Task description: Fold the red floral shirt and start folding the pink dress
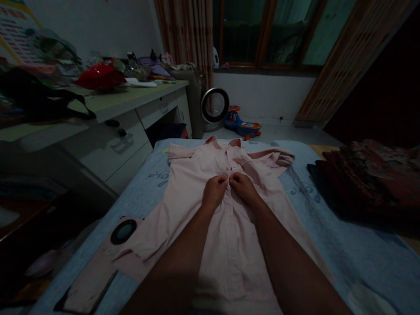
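A pink shirt point(185, 186) lies front up on the bed point(310, 210), its collar point(213, 140) away from the person. 2 hands, the left hand point(214, 191) and right hand point(243, 187), work just beside each other, fingertips pinching the shirt's button strip point(229, 240). A dark cloth pile point(377, 183) sits to the right.

The shirt point(185, 183) is made of matt, wrinkled cloth, and the bed point(354, 258) is covered in matt fabric. The window frame point(267, 30) appears to be made of wood; the desk point(133, 99) is finished smooth, and the floor point(280, 131) glossy.
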`<state>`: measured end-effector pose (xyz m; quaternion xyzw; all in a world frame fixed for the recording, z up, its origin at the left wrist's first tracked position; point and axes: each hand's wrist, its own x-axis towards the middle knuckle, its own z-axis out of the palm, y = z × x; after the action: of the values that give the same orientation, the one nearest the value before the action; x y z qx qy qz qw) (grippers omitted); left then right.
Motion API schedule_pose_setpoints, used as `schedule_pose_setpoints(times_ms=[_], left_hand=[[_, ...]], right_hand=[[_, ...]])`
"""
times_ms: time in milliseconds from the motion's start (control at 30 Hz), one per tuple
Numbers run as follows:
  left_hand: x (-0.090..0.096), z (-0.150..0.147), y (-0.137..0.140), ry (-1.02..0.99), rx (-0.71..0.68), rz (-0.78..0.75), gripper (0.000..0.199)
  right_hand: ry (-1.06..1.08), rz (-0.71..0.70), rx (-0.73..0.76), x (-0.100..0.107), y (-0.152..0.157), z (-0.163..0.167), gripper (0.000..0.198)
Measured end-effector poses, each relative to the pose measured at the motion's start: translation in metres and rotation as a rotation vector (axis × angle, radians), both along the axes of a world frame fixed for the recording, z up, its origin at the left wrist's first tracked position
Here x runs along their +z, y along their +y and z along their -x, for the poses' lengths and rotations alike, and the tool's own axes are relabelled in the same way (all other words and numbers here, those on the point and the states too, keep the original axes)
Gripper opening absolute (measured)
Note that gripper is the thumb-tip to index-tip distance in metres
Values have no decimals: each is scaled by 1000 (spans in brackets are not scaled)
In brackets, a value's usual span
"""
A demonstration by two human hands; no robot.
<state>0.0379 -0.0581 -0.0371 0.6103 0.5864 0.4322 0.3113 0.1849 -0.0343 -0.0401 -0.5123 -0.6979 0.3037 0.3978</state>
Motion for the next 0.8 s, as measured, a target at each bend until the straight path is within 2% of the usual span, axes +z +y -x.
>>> schedule_pose_setpoints(times_ms=[233, 433, 567, 667, 800], left_hand=[[5, 1, -2, 13, -19, -17, 16], [1, 4, 2, -213, -55, 134, 23], [-3, 2, 4, -357, -74, 208, 17], [-6, 0, 6, -339, -75, 184, 13], [-7, -1, 7, -228, -59, 80, 9]], right_hand=[[52, 57, 11, 0, 2, -3, 6], [36, 37, -1, 0, 3, -2, 6], [12, 20, -10, -1, 3, -1, 7], [22, 32, 0, 0, 2, -1, 9], [56, 84, 12, 4, 0, -1, 10]])
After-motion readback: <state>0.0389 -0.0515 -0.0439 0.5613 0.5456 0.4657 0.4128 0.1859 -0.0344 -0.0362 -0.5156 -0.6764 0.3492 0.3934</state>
